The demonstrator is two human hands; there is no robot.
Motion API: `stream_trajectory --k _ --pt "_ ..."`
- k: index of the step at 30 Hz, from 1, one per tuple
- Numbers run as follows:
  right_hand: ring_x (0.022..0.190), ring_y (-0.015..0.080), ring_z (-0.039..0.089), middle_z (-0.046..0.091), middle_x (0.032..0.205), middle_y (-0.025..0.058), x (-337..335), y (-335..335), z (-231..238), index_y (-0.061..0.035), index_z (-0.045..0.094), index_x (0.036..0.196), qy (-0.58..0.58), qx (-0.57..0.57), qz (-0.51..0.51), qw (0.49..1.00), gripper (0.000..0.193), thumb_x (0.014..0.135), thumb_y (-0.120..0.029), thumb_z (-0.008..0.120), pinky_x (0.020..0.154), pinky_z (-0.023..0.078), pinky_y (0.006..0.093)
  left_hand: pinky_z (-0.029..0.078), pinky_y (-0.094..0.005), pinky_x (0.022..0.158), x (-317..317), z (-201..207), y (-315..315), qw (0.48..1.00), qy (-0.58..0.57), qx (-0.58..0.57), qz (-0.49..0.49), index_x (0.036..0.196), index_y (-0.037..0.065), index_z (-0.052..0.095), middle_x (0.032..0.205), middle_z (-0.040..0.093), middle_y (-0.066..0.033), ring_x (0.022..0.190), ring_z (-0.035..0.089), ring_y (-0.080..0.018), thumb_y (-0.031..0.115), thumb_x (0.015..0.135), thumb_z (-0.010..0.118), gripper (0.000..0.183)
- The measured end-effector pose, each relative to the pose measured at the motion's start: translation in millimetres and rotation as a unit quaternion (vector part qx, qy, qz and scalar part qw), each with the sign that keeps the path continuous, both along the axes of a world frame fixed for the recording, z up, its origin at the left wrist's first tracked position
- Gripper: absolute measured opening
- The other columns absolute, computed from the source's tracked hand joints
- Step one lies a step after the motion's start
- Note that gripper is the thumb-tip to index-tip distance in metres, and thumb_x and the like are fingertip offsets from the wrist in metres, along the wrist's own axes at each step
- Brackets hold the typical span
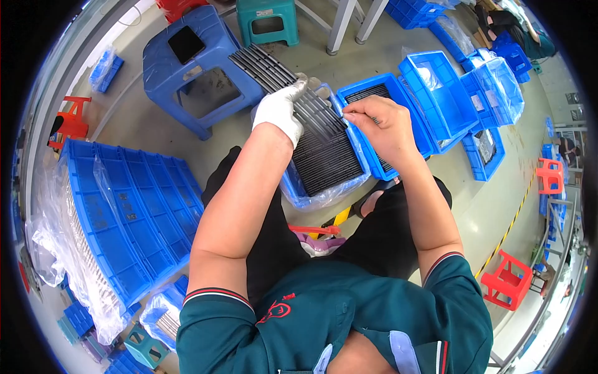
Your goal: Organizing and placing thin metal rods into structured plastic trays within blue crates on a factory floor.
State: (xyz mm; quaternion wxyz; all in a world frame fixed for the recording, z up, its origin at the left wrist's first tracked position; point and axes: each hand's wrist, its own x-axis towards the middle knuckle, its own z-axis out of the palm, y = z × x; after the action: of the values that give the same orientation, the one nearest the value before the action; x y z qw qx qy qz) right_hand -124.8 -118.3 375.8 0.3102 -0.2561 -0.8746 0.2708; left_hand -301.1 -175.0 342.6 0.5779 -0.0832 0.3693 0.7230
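My left hand (278, 113), in a white glove, grips a bundle of thin dark grey rods (265, 67). They slant from upper left to lower right, over a plastic-lined blue crate (333, 197) filled with rows of similar dark rods. My bare right hand (387, 129) is closed in a pinch beside the lower right ends of the bundle. Whatever its fingertips hold is too small to make out. Beneath that hand stands another blue crate (374, 80), also with dark rods in it.
A blue plastic stool (215, 40) bearing a dark flat device (185, 43) stands ahead on the left. Stacked blue crates (134, 212) in clear plastic rise at my left. To the right are a tilted blue crate (439, 93) and a red stool (507, 280).
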Motion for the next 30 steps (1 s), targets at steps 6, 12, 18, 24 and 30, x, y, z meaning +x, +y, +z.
stream_trajectory --k 6,12,18,24,30 --pt "0.069 0.0238 0.061 0.064 0.071 0.0035 -1.2 -1.2 1.7 -0.0108 0.067 0.073 -0.068 0.186 0.028 0.98 0.009 0.073 -0.017 0.073 0.068 0.046 0.0343 0.057 -0.0468 0.071 0.5 -6.1 -0.3 0.999 -0.03 0.04 -0.022 0.102 0.005 0.055 0.097 0.064 -0.0149 0.084 0.066 -0.0315 0.005 0.091 0.053 0.01" --pt "0.068 0.0235 0.061 0.063 0.069 0.0037 -4.8 -3.3 6.5 -0.0098 0.067 0.073 0.018 0.142 0.007 0.99 0.011 0.073 -0.018 0.073 0.067 0.045 0.0344 0.056 -0.054 0.075 -4.5 -5.4 1.3 0.999 0.032 -0.012 0.011 0.103 0.006 0.053 0.102 0.063 -0.0153 0.092 0.064 -0.0379 0.007 0.093 0.052 0.011" --pt "0.066 0.0234 0.061 0.062 0.067 0.0042 -6.5 -0.9 -2.1 -0.0084 0.068 0.073 0.008 0.083 0.013 0.996 0.011 0.074 -0.018 0.073 0.066 0.045 0.0342 0.056 -0.0545 0.076 -3.0 -3.3 0.6 1.0 0.012 0.003 0.001 0.103 0.006 0.053 0.103 0.063 -0.0152 0.093 0.064 -0.0378 0.007 0.093 0.052 0.01" --pt "0.07 0.0209 0.061 0.063 0.072 0.0021 -8.6 -6.3 0.2 -0.0106 0.067 0.073 -0.022 0.2 0.046 0.978 0.009 0.071 -0.016 0.073 0.068 0.045 0.0339 0.054 -0.0442 0.068 1.9 4.6 -0.9 1.0 0.001 0.009 0.013 0.098 0.005 0.053 0.092 0.062 -0.0143 0.078 0.064 -0.0314 0.003 0.091 0.052 0.007" --pt "0.074 0.0198 0.061 0.063 0.076 0.0004 -8.5 -7.2 1.4 -0.0121 0.067 0.074 -0.066 0.24 0.044 0.968 0.009 0.068 -0.012 0.073 0.07 0.046 0.0341 0.053 -0.044 0.066 5.6 10.1 -2.4 0.999 -0.028 0.01 0.013 0.098 0.005 0.052 0.091 0.062 -0.0144 0.079 0.063 -0.0314 0.002 0.091 0.052 0.007"
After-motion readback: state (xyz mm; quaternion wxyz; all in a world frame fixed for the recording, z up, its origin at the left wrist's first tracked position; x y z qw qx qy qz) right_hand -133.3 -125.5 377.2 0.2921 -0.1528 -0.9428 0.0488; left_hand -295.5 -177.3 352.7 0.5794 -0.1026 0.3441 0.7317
